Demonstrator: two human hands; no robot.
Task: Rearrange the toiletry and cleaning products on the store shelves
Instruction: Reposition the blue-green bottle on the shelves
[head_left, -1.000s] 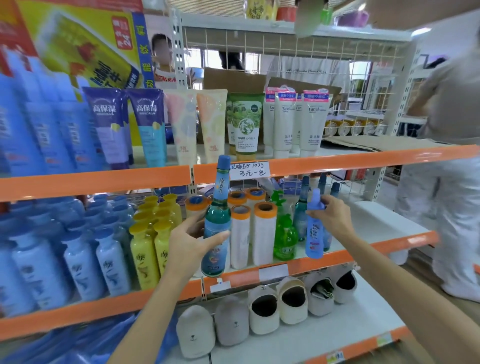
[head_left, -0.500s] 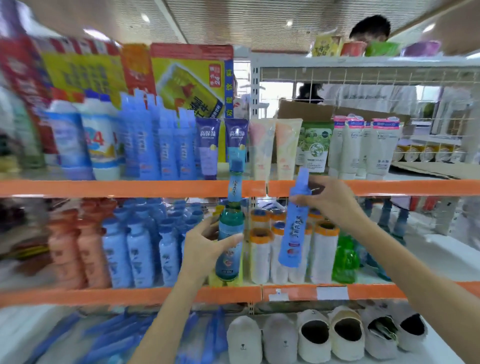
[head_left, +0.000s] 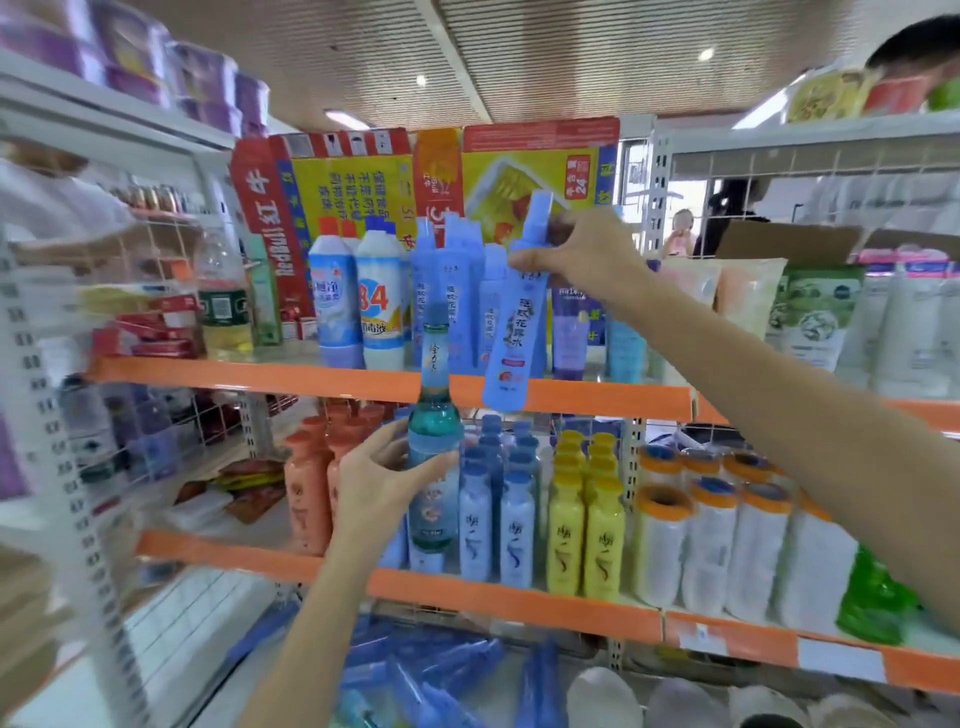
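Observation:
My right hand (head_left: 582, 252) grips a tall blue spray bottle (head_left: 514, 332) by its neck, holding it up in front of the upper orange shelf (head_left: 270, 371), just right of a row of matching blue spray bottles (head_left: 457, 296). My left hand (head_left: 382, 480) holds a green glass bottle with a blue cap (head_left: 434, 447) around its body, in front of the middle shelf (head_left: 498, 600). The green bottle's top reaches the upper shelf edge.
Two white cleaner bottles (head_left: 358, 301) stand left of the blue sprays. Tubes (head_left: 810, 312) line the upper shelf to the right. Orange, blue and yellow bottles (head_left: 582, 514) and orange-capped rolls (head_left: 711, 540) fill the middle shelf. A wire divider (head_left: 171, 312) and post stand left. Another person (head_left: 914, 52) is behind the shelves.
My right hand has lifted the blue spray bottle from middle-shelf height up to the upper shelf. My view has swung left and up. The left hand keeps its grip on the green bottle.

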